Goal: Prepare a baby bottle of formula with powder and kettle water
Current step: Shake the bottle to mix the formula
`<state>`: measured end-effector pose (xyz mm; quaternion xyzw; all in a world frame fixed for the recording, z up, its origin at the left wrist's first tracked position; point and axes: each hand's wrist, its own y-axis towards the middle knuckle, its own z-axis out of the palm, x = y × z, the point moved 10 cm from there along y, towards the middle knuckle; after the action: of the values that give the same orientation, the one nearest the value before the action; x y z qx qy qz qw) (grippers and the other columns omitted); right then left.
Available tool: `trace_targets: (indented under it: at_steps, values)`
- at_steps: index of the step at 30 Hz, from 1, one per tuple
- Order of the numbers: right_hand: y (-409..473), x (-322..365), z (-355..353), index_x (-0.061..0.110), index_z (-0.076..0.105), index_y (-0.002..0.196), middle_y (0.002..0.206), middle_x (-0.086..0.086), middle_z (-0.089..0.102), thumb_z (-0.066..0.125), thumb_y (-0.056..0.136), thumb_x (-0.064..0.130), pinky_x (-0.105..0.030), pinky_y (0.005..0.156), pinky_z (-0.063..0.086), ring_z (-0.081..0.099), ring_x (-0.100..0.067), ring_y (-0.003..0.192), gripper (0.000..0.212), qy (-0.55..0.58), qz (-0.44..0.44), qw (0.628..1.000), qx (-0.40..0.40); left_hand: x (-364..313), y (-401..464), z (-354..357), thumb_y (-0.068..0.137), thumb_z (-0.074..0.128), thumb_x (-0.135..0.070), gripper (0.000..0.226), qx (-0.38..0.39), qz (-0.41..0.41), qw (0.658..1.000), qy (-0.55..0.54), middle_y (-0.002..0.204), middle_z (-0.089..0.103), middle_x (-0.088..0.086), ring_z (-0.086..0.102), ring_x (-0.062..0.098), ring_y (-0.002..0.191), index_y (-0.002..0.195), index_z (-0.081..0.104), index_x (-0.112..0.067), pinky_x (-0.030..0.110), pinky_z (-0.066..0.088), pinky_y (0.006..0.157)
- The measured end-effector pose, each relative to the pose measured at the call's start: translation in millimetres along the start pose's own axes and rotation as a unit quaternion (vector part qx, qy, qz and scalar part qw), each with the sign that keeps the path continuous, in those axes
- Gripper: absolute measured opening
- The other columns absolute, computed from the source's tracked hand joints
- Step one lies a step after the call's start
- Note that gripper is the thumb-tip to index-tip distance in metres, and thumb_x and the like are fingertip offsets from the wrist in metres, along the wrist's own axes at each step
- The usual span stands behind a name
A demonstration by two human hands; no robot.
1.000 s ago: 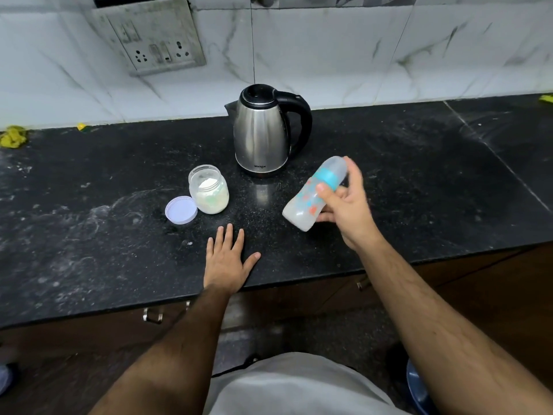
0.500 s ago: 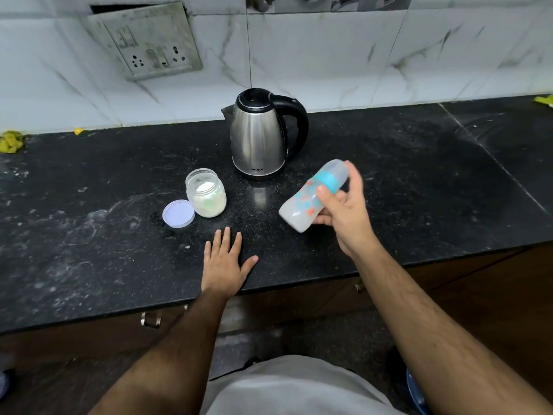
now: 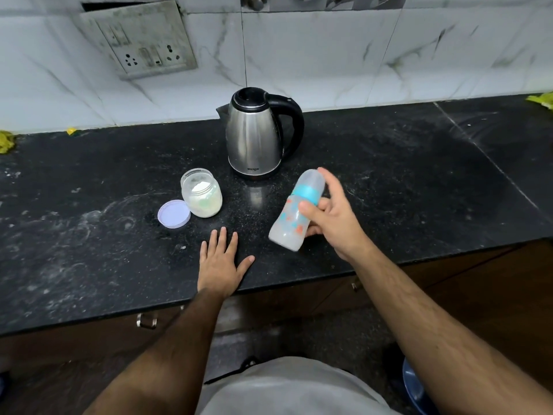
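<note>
Head view, catalogued from left to right. Lid [image 3: 174, 213]: lilac, laid flat on the black counter [image 3: 89, 235], touching the open powder jar [image 3: 203, 193] just to its right; white powder is seen inside. Left hand [image 3: 220, 266]: laid palm down on the counter near the front edge, fingers straight and together, thumb spread, nothing held; the jar is placed just beyond its fingertips. Kettle [image 3: 256, 136]: upright toward the wall, handle turned right. Baby bottle [image 3: 294, 211]: capped, cloudy inside, held off the counter, long axis tilted, cap up and away to the right, base down and toward the left. Right hand [image 3: 332, 218]: wrapped round the bottle's middle, thumb on the near side, forefinger raised beside the cap. Shaking is judged the step in hand.
</note>
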<state>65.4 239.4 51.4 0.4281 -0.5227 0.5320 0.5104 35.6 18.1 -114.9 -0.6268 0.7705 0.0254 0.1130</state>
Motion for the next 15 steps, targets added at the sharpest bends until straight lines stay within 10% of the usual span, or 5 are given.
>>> trace_targets:
  at_steps: [3,8,12,15]
  values:
    - [4.9,1.8,-22.6,0.028,0.01,0.155,0.124,-0.015,0.066,0.061,0.097,0.012,-0.042,0.068,0.06,0.071,-0.027,0.102,0.079,0.052,-0.024,0.995,-0.083,-1.3,-0.6,-1.3,0.093,0.026,-0.069,0.08,-0.009,0.006,1.0,-0.004,0.167,0.007,0.008,-0.002,0.025,0.154,0.157,0.019,-0.02,0.046,0.001,0.124]
    - [-0.2,-0.5,4.6,0.03,0.016,0.153,0.112,-0.015,0.071,0.062,0.095,0.01,-0.032,0.059,0.058,0.074,-0.022,0.089,0.076,-0.013,0.009,1.0,0.025,0.1,-0.4,-0.9,0.089,0.014,-0.074,0.087,-0.01,0.004,1.0,-0.001,0.167,0.008,0.008,-0.001,0.026,0.154,0.157,0.021,-0.02,0.047,0.002,0.124]
    - [8.9,6.2,-23.9,0.027,0.01,0.155,0.122,-0.016,0.066,0.06,0.098,0.013,-0.038,0.066,0.061,0.071,-0.03,0.103,0.078,0.06,-0.022,0.993,-0.098,-0.3,0.6,0.7,0.082,0.001,-0.077,0.095,-0.005,0.006,1.0,0.006,0.167,0.006,0.007,-0.003,0.025,0.154,0.157,0.018,-0.022,0.046,0.0,0.124]
    - [6.9,0.1,-2.3,0.028,0.014,0.153,0.116,-0.017,0.068,0.06,0.097,0.01,-0.035,0.061,0.059,0.073,-0.025,0.093,0.075,0.013,0.009,1.0,-0.007,0.0,0.0,0.1,0.081,0.0,-0.077,0.096,-0.002,0.003,1.0,0.01,0.167,0.005,0.007,-0.004,0.024,0.154,0.157,0.017,-0.022,0.046,0.0,0.124]
